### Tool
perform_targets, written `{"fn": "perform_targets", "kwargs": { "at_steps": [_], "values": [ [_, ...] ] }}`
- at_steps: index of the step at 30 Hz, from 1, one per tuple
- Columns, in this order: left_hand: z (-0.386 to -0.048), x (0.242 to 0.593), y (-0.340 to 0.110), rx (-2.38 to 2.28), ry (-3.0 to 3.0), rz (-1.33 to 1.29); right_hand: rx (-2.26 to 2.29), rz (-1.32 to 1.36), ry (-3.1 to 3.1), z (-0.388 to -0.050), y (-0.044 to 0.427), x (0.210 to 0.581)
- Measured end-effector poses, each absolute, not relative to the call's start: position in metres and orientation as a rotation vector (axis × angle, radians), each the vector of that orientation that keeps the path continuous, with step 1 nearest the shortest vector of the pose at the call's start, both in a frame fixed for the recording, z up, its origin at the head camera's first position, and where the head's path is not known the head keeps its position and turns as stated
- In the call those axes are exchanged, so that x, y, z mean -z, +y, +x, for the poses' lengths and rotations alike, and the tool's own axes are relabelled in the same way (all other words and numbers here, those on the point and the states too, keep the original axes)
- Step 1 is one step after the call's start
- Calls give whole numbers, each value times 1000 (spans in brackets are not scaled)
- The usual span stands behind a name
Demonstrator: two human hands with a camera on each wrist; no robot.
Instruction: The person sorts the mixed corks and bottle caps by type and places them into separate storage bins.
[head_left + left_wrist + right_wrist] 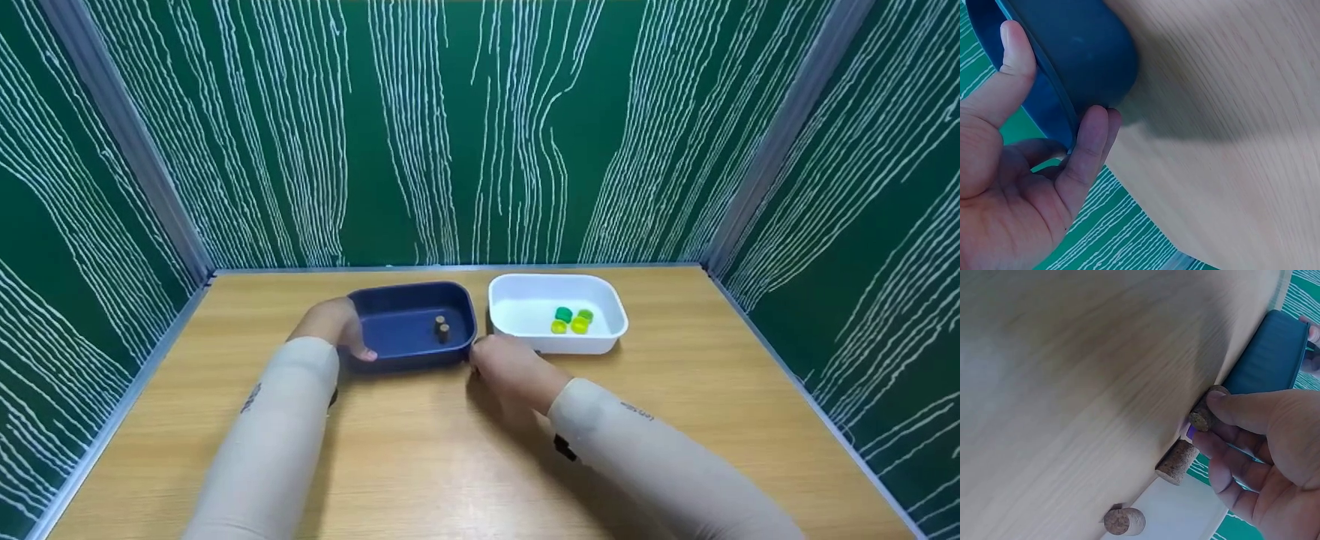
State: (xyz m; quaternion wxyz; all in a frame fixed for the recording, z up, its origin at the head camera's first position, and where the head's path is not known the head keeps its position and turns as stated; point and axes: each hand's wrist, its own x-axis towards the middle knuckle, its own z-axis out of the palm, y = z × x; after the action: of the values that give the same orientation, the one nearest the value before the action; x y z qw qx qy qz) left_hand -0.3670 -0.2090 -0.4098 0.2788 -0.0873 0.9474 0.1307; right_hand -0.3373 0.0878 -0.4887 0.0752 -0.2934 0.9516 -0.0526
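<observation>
My left hand (330,324) grips the left end of a dark blue tray (409,361); in the left wrist view the thumb of that hand (1027,163) lies over the rim of the tray (1081,50) and fingers lie against its outer wall. My right hand (514,369) is low between the two trays. The right wrist view shows this hand (1264,450) pinching a cork (1201,417) between thumb and finger, beside the blue tray (1269,354). Another cork (1176,462) is just below it, and a further cork (1124,521) stands near the white tray.
A white tray (570,345) holds several green and yellow pieces (579,325) at the right. Two small corks (442,330) stand inside the blue tray. Green walls with white lines (480,135) enclose the wooden table (405,465) at the back and sides.
</observation>
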Motion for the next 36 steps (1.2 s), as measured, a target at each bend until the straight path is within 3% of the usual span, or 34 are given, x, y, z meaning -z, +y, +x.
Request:
{"fn": "perform_targets", "kwargs": {
  "at_steps": [11, 18, 36],
  "values": [
    [-368, 407, -211, -344, 2534, -218, 195, -862, 2837, -337, 87, 489],
    [-367, 406, -208, -380, 2528, -276, 89, -1004, 2886, -334, 88, 490],
    [-371, 414, -211, -433, 2541, -299, 32, -868, 2826, -328, 93, 487]
  ]
}}
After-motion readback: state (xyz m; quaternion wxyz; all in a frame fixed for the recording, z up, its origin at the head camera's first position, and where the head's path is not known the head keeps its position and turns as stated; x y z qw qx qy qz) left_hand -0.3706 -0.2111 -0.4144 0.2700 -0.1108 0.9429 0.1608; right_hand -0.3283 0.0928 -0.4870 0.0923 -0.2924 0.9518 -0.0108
